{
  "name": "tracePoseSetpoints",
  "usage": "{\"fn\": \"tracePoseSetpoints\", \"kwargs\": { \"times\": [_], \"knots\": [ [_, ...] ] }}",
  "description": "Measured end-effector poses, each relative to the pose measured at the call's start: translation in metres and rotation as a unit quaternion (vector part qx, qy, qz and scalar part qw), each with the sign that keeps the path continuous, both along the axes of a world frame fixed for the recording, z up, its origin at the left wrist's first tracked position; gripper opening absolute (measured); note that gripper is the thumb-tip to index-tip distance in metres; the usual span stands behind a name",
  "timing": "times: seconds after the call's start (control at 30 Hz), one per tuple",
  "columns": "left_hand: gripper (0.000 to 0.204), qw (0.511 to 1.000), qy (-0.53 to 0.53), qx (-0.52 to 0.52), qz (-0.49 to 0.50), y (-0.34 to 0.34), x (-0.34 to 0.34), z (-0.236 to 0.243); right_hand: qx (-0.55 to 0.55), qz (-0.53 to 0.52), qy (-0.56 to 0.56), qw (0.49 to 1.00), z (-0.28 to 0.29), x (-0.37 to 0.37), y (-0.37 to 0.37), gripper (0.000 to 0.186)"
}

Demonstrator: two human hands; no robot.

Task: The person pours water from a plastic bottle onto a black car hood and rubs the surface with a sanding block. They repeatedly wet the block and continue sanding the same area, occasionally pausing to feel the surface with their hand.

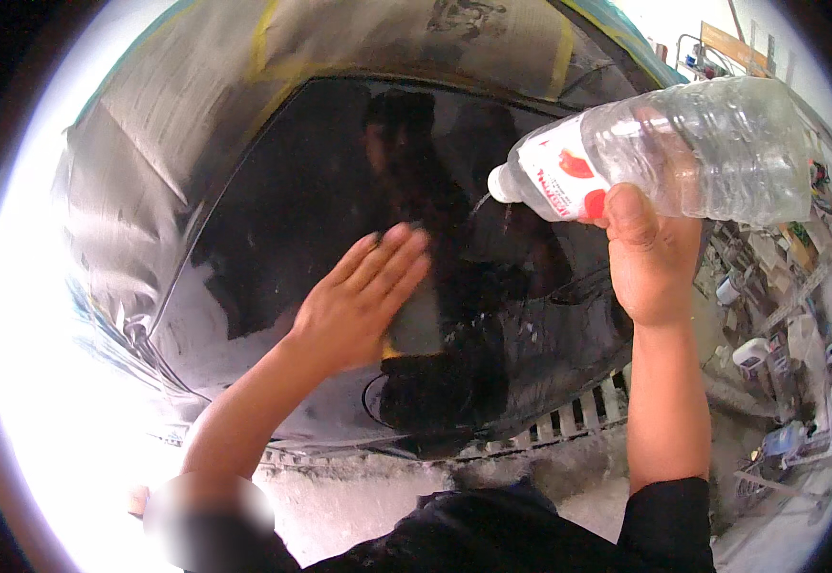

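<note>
A glossy black car panel [273, 210] lies in front of me, wet in places and mirroring a dark figure. Over its left-centre part, my left hand [363, 296] is held flat with the fingers stretched out; whether the palm touches the surface I cannot tell. My right hand [650, 248] grips a large clear plastic bottle [722, 153] with a white and red label. The bottle lies tilted on its side above the panel's right part, and a thin trickle of water runs from its white cap [502, 184]. Beside my left palm shows a greyish patch with a yellow edge, perhaps a reflection.
Dull masking sheets [168, 143] with yellow tape surround the panel's far and left sides. A slatted grille [569, 420] runs along its near edge, above a dusty concrete floor [359, 492]. Cluttered tools and parts [779, 363] lie on the right.
</note>
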State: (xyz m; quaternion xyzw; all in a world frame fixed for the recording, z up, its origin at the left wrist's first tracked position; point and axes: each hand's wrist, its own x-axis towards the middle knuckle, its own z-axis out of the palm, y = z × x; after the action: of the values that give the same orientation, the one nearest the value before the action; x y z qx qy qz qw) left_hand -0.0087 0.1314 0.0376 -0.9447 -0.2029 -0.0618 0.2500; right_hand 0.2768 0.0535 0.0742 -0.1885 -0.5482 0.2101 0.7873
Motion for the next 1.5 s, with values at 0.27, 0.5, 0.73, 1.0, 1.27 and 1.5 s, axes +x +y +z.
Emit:
{"fn": "tracePoseSetpoints", "kwargs": {
  "times": [0.27,0.5,0.73,1.0,1.27,1.5],
  "knots": [
    [0.081,0.998,-0.050,0.018,-0.022,0.017,0.075,0.014,-0.019,0.055,0.034,0.998,0.001,-0.006,0.002,0.069],
    [0.082,1.000,0.005,0.001,-0.006,0.015,-0.024,0.016,0.008,-0.037,-0.008,0.999,-0.003,0.005,-0.001,0.070],
    [0.080,0.996,-0.024,0.084,-0.023,0.025,0.076,0.026,-0.010,-0.003,-0.001,1.000,0.008,-0.005,0.001,0.060],
    [0.080,0.998,0.031,0.049,0.025,0.021,-0.005,0.032,0.028,-0.058,0.005,0.998,0.008,0.003,0.003,0.062],
    [0.085,0.998,-0.011,0.057,-0.015,0.033,0.033,0.036,-0.004,-0.057,-0.022,0.998,0.008,0.007,0.001,0.067],
    [0.090,0.997,-0.018,0.078,0.003,0.036,0.033,0.037,-0.003,-0.081,0.024,0.996,0.006,0.007,0.003,0.067]
  ]
}}
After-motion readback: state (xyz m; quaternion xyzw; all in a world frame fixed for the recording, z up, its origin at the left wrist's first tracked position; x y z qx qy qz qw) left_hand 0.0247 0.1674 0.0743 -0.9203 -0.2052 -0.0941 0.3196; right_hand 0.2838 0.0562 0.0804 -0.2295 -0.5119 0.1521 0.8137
